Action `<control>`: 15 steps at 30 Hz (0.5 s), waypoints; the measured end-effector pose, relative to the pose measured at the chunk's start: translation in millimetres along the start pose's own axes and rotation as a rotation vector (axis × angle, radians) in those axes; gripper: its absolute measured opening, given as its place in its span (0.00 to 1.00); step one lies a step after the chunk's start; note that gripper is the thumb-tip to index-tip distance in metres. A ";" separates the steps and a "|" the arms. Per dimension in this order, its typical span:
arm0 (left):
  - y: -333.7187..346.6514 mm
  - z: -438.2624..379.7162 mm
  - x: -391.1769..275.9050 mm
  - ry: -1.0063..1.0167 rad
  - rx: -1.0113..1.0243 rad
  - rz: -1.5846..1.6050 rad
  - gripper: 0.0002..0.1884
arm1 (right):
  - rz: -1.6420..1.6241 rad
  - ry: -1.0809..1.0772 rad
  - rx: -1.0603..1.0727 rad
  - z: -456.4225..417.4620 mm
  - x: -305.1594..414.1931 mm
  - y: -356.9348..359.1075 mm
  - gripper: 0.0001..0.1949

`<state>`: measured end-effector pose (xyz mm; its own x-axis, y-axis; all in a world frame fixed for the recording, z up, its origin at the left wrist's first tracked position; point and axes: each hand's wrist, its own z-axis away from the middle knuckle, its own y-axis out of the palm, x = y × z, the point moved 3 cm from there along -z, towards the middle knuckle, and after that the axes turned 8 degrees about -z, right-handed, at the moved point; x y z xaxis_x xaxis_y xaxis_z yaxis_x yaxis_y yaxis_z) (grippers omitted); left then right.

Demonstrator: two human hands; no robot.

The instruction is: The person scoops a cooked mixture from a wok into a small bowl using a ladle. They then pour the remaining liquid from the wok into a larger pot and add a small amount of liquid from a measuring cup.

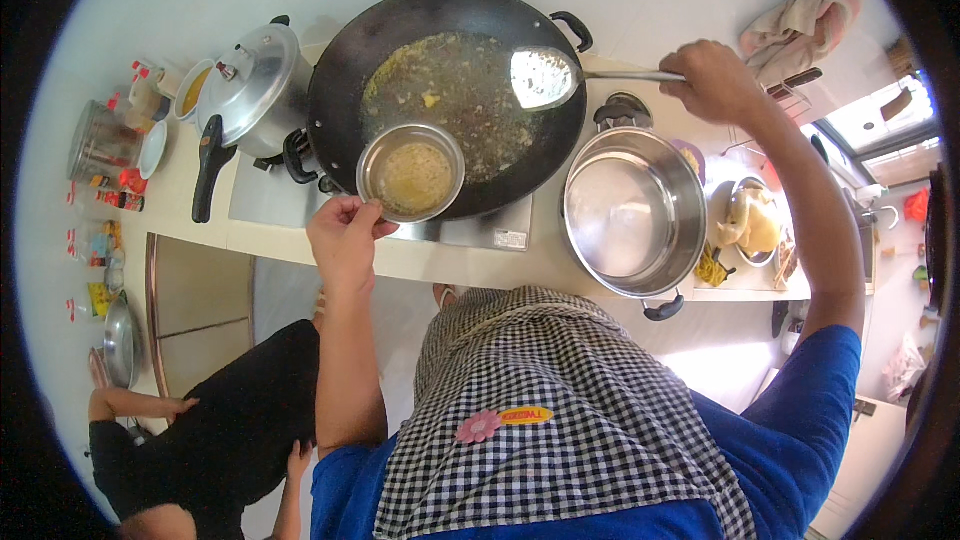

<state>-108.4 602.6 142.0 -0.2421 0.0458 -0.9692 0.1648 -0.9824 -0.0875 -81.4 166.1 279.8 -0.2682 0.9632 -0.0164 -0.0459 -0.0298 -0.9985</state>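
My left hand point(349, 240) pinches the rim of a small metal bowl point(412, 174) over the near left edge of a large black wok point(450, 15). Yellowish, cloudy liquid with fine bits lies in the bowl. The wok, on the stove, holds a shallow layer of oily liquid point(450, 97) with small bits and a yellow lump. My right hand point(709, 82) grips the handle of a metal wok spatula point(545, 79), whose shiny blade hangs over the wok's right side. What lies under the bowl is hidden.
An empty steel pot point(630, 210) stands right of the wok, a pressure cooker point(255, 90) left of it. Farther right, a whole plucked chicken point(754, 221) lies in a metal dish. Bottles and a white bowl point(153, 149) stand far left. Another person in black point(225, 420) is at the lower left.
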 end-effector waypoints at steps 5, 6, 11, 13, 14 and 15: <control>-19.5 29.7 -6.8 0.001 -0.088 -0.036 0.05 | 0.204 -0.072 -0.008 -44.8 -29.6 10.8 0.09; -24.5 32.7 -6.1 -0.006 -0.100 -0.041 0.05 | 0.247 -0.089 0.026 -52.5 -26.9 3.6 0.09; -49.3 51.1 3.8 -0.026 -0.141 -0.048 0.04 | 0.337 -0.170 0.072 -96.5 -42.6 8.2 0.09; -56.3 56.7 8.7 -0.012 -0.147 -0.049 0.04 | 0.370 -0.177 0.074 -109.6 -47.5 12.2 0.09; -57.4 59.3 10.9 -0.009 -0.153 -0.022 0.03 | 0.365 -0.200 0.062 -113.2 -48.4 12.1 0.09; -57.8 62.9 12.3 -0.006 -0.164 0.001 0.03 | 0.357 -0.226 0.048 -117.5 -47.2 12.5 0.09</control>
<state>-181.1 648.6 149.6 -0.2471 0.0430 -0.9680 0.3190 -0.9397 -0.1232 43.7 151.6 261.9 -0.4792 0.8075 -0.3440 0.0452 -0.3687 -0.9285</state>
